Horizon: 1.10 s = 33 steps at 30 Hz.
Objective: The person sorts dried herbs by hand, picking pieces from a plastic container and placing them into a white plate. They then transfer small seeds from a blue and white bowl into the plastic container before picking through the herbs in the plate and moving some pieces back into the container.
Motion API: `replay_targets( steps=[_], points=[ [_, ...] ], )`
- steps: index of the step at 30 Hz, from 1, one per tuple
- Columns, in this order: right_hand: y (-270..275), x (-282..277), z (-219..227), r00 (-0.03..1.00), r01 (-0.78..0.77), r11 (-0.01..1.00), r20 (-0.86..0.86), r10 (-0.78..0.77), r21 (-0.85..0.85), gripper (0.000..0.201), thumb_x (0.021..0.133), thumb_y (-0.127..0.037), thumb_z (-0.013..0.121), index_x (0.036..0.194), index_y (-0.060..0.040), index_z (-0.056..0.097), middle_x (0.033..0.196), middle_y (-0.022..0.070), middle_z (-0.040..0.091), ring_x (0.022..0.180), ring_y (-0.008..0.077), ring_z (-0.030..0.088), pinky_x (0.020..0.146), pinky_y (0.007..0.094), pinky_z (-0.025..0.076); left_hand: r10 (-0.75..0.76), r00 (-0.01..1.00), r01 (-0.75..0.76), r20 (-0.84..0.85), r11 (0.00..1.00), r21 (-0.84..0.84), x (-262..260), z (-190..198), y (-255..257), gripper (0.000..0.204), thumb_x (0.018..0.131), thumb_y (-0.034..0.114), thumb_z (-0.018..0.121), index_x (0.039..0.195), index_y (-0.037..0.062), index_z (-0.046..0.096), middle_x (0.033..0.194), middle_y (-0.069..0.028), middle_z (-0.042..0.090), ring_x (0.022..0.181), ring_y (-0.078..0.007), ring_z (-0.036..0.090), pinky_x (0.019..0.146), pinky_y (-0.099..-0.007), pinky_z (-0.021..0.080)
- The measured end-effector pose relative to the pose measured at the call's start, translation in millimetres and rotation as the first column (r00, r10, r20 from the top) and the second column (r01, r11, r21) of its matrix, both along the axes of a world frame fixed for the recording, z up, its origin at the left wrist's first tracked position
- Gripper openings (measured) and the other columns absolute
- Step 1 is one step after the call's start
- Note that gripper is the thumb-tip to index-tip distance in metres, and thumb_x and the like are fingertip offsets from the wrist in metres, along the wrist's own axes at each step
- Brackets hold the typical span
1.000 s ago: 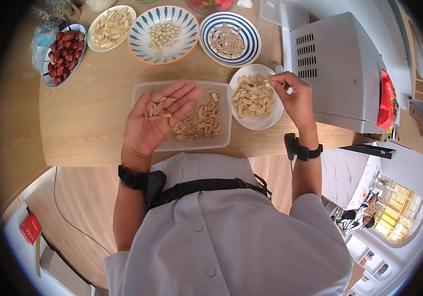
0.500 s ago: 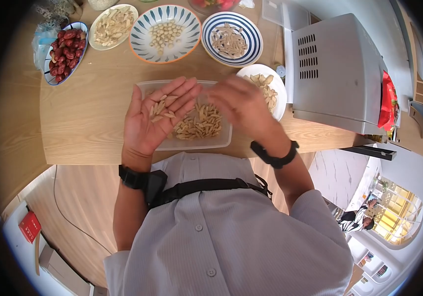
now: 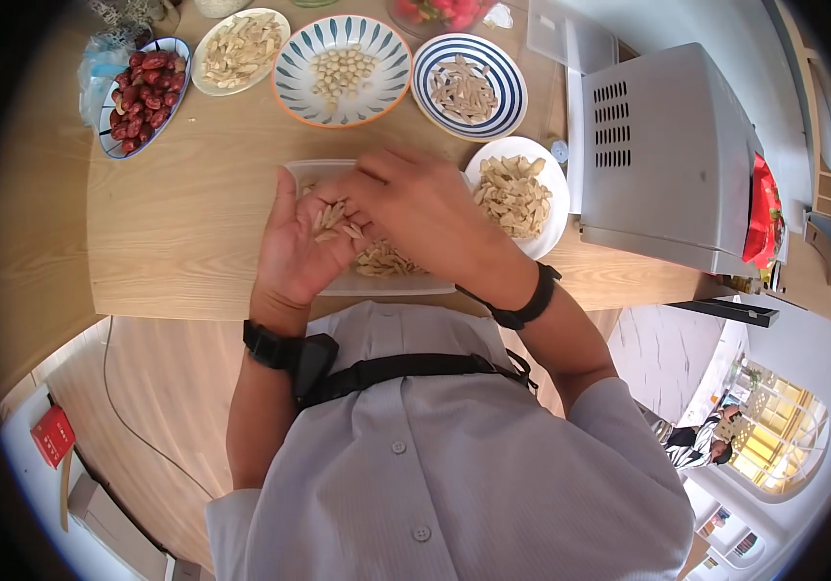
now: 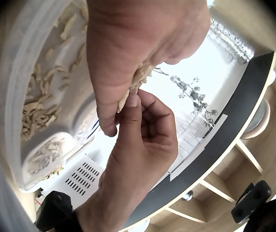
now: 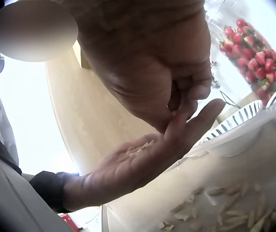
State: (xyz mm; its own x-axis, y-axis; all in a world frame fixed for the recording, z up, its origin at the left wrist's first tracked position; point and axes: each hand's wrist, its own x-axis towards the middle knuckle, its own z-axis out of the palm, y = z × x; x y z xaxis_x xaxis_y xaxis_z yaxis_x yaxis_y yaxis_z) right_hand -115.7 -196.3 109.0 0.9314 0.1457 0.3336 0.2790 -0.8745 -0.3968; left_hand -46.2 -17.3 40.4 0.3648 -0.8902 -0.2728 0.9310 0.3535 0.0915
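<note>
My left hand (image 3: 290, 247) lies palm up over a clear plastic box (image 3: 406, 287), with several pale dried slices (image 3: 326, 223) loose on the palm. Its fingers stay fairly straight. Across those fingers reaches my right hand (image 3: 435, 208), back of the hand upward. In the left wrist view, the right thumb (image 4: 133, 104) and fingers pinch together at a pale slice beside the left fingertips. More yellowish slices (image 3: 386, 259) lie in the box below. A white plate (image 3: 558, 218) heaped with pale dried pieces (image 3: 512, 198) stands right of the box.
Along the back stand a dish of red dates (image 3: 149, 102), a plate of pale slices (image 3: 241, 48), a leaf-patterned bowl (image 3: 290, 82) of round pale seeds and a blue-striped plate (image 3: 423, 92). A grey appliance (image 3: 667, 155) bounds the right; strawberries (image 5: 259, 60) sit behind.
My right hand has moved left from the white plate, where it pinched a piece, to over the left palm. The left hand remains palm up with its slices.
</note>
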Motion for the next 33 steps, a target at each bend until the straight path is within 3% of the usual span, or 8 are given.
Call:
replay_targets(
  steps=[5,8,12,15,23,26,31,33],
  points=[
    [3,3,-2,1.0,0.014,1.0,0.0,-0.014,0.018,0.019,0.075,-0.016,0.071,0.093,-0.0175,0.075,0.082,0.0031,0.061,0.082,0.0252,0.066,0.069,0.0381,0.055,-0.016,0.999,0.018,0.035,0.999,-0.041,2,-1,-1,0.08,0.108,0.067,0.029,0.129,-0.0033,0.062,0.129,-0.0156,0.066,0.123,-0.0259,0.062,0.11,-0.0465,0.048],
    [3,0,-5,0.999,0.042,0.991,-0.015,-0.041,0.13,0.017,0.078,-0.014,0.072,0.094,-0.0168,0.075,0.083,0.0044,0.063,0.084,0.0263,0.066,0.069,0.0394,0.056,-0.006,1.0,0.004,0.007,0.984,0.179,0,16,-8,0.084,0.109,0.066,0.024,0.13,-0.0059,0.062,0.123,-0.0158,0.066,0.116,-0.0255,0.063,0.112,-0.0443,0.047],
    [-1,-7,-4,0.993,0.115,0.908,-0.07,-0.095,0.402,0.014,0.084,-0.008,0.072,0.096,-0.0126,0.073,0.087,0.0084,0.067,0.084,0.0295,0.068,0.07,0.0418,0.056,-0.041,0.998,0.04,0.056,0.999,0.013,3,-1,-3,0.083,0.111,0.062,0.022,0.138,-0.0091,0.057,0.132,-0.0198,0.064,0.126,-0.0285,0.061,0.113,-0.0424,0.048],
    [-23,-20,12,0.986,0.155,0.907,-0.01,-0.164,0.39,0.012,0.087,-0.003,0.071,0.097,-0.0083,0.07,0.091,0.0105,0.069,0.081,0.032,0.068,0.07,0.0427,0.056,-0.064,0.992,0.059,0.108,0.997,0.052,4,8,-7,0.08,0.112,0.057,0.023,0.143,-0.0108,0.052,0.14,-0.0234,0.06,0.132,-0.0317,0.058,0.114,-0.0419,0.048],
    [-118,-113,8,0.784,0.564,0.798,-0.441,-0.436,0.213,0.02,0.086,0.002,0.073,0.105,-0.0039,0.071,0.096,0.0116,0.071,0.082,0.0331,0.07,0.072,0.0391,0.056,-0.094,0.993,0.094,0.069,0.996,0.001,10,-7,-5,0.071,0.114,0.048,0.03,0.15,-0.0115,0.043,0.151,-0.0279,0.051,0.142,-0.0362,0.051,0.115,-0.0408,0.049],
    [-120,-118,5,0.808,0.5,0.866,-0.355,-0.469,-0.006,0.019,0.087,0.001,0.073,0.105,-0.0037,0.071,0.097,0.0132,0.071,0.083,0.0329,0.07,0.073,0.0397,0.057,-0.091,0.993,0.088,0.081,0.995,0.038,7,6,-10,0.072,0.114,0.048,0.028,0.151,-0.012,0.042,0.154,-0.0281,0.048,0.145,-0.0372,0.047,0.119,-0.0426,0.045],
    [-55,-66,9,0.928,0.357,0.861,-0.241,-0.283,0.362,0.022,0.09,-0.01,0.075,0.111,-0.008,0.071,0.103,0.0139,0.069,0.087,0.033,0.071,0.075,0.0422,0.058,-0.055,0.998,0.052,0.04,0.996,0.078,4,21,-13,0.078,0.113,0.054,0.024,0.15,-0.0118,0.043,0.152,-0.03,0.049,0.145,-0.0393,0.046,0.123,-0.047,0.039],
    [-32,-47,6,0.985,0.16,0.963,-0.095,-0.143,0.218,0.026,0.086,-0.016,0.076,0.111,-0.0095,0.071,0.102,0.0109,0.068,0.089,0.0307,0.071,0.074,0.0391,0.059,-0.051,0.998,0.05,0.032,0.998,0.026,5,18,-11,0.08,0.112,0.057,0.024,0.147,-0.0113,0.046,0.147,-0.0282,0.053,0.141,-0.0381,0.05,0.119,-0.0473,0.042]
  ],
)
